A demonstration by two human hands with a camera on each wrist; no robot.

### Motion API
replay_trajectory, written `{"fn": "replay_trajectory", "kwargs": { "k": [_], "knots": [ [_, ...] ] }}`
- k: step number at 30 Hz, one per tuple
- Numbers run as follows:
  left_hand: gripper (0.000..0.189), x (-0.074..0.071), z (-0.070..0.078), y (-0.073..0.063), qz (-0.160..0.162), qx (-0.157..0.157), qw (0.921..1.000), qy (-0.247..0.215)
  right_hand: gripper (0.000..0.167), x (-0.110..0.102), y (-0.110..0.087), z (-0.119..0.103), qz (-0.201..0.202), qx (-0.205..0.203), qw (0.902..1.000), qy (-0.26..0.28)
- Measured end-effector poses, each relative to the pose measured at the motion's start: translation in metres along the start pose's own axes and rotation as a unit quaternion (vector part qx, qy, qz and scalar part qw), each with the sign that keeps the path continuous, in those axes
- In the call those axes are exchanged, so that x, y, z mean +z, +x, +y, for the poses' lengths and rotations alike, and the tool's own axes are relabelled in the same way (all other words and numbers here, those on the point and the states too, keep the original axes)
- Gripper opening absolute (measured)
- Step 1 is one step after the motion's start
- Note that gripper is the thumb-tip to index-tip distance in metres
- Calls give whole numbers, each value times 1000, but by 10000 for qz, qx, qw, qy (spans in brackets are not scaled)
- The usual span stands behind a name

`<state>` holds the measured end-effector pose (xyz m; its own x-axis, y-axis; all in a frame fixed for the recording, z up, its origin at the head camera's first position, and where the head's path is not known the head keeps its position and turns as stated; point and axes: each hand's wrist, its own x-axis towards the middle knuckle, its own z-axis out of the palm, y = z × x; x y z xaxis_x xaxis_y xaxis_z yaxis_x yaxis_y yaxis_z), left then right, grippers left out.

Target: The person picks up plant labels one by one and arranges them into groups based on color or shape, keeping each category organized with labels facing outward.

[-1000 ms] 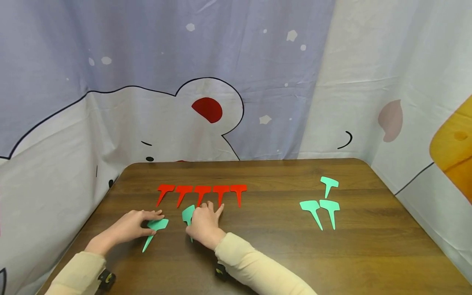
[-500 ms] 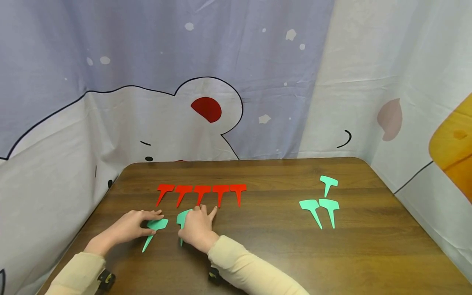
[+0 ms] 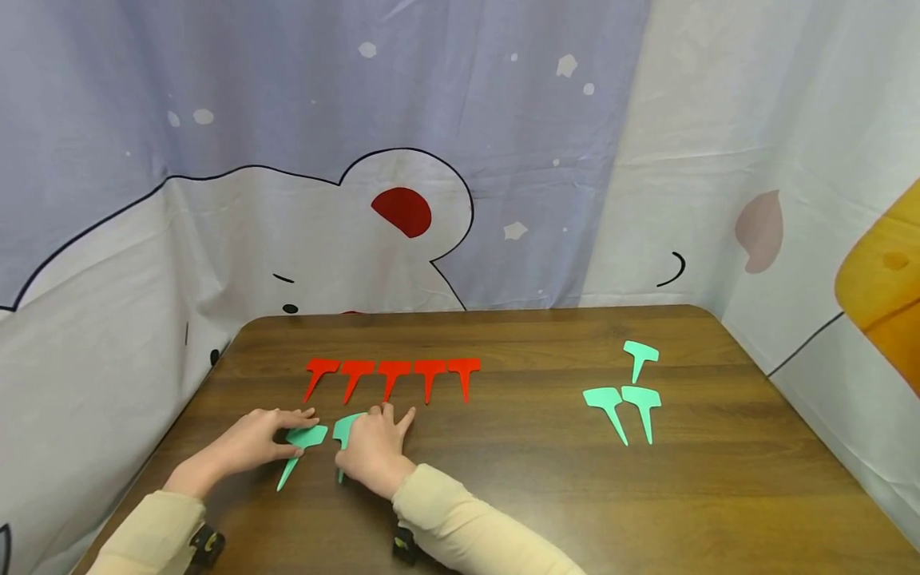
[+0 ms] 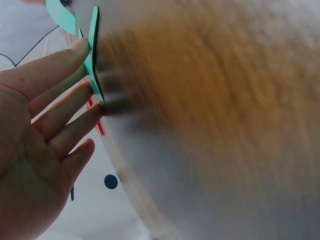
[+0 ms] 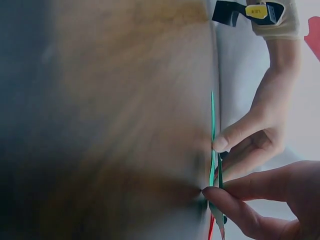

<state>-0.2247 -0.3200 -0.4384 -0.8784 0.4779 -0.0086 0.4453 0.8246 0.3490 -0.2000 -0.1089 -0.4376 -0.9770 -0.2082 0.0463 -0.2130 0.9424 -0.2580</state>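
My left hand (image 3: 240,443) is at the table's left side, its thumb and fingers holding the head of a green T-shaped plant label (image 3: 311,436) that lies with its spike toward me. Close to its right, my right hand (image 3: 377,451) pinches a second green plant label (image 3: 345,429) by its head, partly hidden under the fingers. In the left wrist view, the thumb lies against the green label (image 4: 93,55) and the other fingers reach its edge. The right wrist view shows thumb and forefinger on a green label (image 5: 220,172), seen edge-on.
Behind the hands, several red plant labels (image 3: 394,375) lie in a row, heads toward the back. Three green plant labels (image 3: 641,403) are on the right of the wooden table (image 3: 647,503), one behind two. A printed curtain (image 3: 517,160) hangs behind the table.
My right hand has slid left and slightly toward me with its green label, closing on the left one. The left hand has stayed in place on its label.
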Motion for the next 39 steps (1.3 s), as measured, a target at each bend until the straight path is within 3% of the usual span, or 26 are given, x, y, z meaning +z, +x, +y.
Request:
{"fn": "replay_trajectory", "kwargs": {
  "k": [17,23,29,35,39],
  "knots": [
    [49,-1,0,4,-4,69,10000,-42,24,-2,4,0,-80,-7,10000,-3],
    [49,0,-1,1,9,70,10000,-17,31,-3,6,16,293,-187,9988,332],
    [49,3,-2,-2,-2,74,9999,-84,17,-5,6,39,464,-498,9955,659],
    [49,4,-3,-3,53,88,9999,-14,24,-15,8,59,524,-607,9949,619],
    [50,3,-2,-2,63,63,9999,-67,28,-25,11,73,360,-858,9934,665]
  ]
}}
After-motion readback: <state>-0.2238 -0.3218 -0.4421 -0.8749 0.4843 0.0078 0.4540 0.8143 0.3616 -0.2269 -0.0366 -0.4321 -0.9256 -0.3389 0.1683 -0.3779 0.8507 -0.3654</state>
